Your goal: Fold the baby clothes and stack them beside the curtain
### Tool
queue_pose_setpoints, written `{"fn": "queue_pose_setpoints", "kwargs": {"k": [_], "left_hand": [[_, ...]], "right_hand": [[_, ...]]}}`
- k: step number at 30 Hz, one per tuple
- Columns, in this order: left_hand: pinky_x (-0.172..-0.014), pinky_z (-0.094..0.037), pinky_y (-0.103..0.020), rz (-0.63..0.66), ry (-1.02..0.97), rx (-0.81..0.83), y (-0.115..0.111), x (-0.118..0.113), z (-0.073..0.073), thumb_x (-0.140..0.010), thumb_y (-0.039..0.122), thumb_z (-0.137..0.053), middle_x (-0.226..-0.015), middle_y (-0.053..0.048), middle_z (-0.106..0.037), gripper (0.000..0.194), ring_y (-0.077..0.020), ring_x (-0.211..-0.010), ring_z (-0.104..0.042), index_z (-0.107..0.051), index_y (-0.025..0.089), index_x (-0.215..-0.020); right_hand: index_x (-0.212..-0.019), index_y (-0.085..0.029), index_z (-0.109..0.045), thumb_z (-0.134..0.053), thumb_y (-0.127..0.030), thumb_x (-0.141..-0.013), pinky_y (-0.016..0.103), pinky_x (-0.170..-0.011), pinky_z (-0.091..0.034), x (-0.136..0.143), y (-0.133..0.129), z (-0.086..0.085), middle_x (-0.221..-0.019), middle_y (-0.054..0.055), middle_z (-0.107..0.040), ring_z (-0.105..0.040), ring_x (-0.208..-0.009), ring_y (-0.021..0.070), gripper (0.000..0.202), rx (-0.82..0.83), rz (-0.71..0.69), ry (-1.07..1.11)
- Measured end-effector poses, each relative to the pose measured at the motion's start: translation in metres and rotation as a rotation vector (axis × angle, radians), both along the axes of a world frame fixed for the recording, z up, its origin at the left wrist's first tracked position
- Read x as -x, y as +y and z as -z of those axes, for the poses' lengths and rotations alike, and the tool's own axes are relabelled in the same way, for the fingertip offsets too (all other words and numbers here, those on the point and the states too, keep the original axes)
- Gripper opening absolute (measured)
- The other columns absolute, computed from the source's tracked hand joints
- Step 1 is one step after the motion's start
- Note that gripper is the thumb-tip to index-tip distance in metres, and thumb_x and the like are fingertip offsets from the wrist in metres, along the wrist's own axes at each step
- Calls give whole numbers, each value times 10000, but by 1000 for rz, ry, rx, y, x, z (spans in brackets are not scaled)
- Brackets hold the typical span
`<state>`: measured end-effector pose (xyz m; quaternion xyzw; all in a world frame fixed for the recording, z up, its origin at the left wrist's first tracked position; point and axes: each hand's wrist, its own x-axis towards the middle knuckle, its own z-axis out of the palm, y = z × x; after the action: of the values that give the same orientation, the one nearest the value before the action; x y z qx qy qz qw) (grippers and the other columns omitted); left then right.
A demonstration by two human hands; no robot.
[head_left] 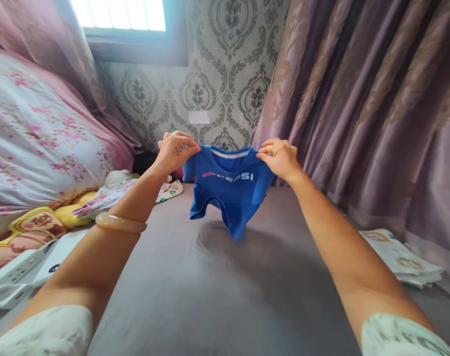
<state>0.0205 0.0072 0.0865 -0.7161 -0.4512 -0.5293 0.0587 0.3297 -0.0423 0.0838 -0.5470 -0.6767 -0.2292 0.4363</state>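
Note:
A small blue T-shirt (228,185) with white lettering across the chest hangs in the air in front of me, over a grey sheet (217,296). My left hand (177,148) pinches its left shoulder between thumb and fingers. At the opposite shoulder, my right hand (280,155) grips the cloth in the same way. The neckline faces up between both hands. The lower hem dangles unevenly, curling up at the left and dropping to a blurred point just above the sheet.
Folded white cloth (398,257) lies at the right by the purple curtain (343,113). On the left are floral bedding (43,133), a yellow printed pillow (35,225), loose clothes (113,193) and a white power strip (13,267). A patterned wall (225,74) stands behind.

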Motion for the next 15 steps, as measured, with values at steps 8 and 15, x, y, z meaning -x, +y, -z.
{"fn": "queue_pose_setpoints", "kwargs": {"k": [8,15], "left_hand": [[-1008,-281,-462,-34,-85,-27,10,-11,2,-787,384,-693,-1031,-33,-672,164,-275,-1096,-482,-756,233,-781],[-967,-326,-444,14,-79,83,15,-10,-5,-789,380,-661,-951,-62,-662,220,-248,-981,-543,-749,189,-852]], "right_hand": [[-885,-237,-739,-556,-418,-905,458,-918,-360,3,12,2,-1029,72,-665,-546,-1013,264,257,-76,47,5],[-852,-223,-748,-611,-364,-871,416,-880,-401,3,18,2,-1001,76,-671,-574,-970,246,198,-39,29,67]]}}
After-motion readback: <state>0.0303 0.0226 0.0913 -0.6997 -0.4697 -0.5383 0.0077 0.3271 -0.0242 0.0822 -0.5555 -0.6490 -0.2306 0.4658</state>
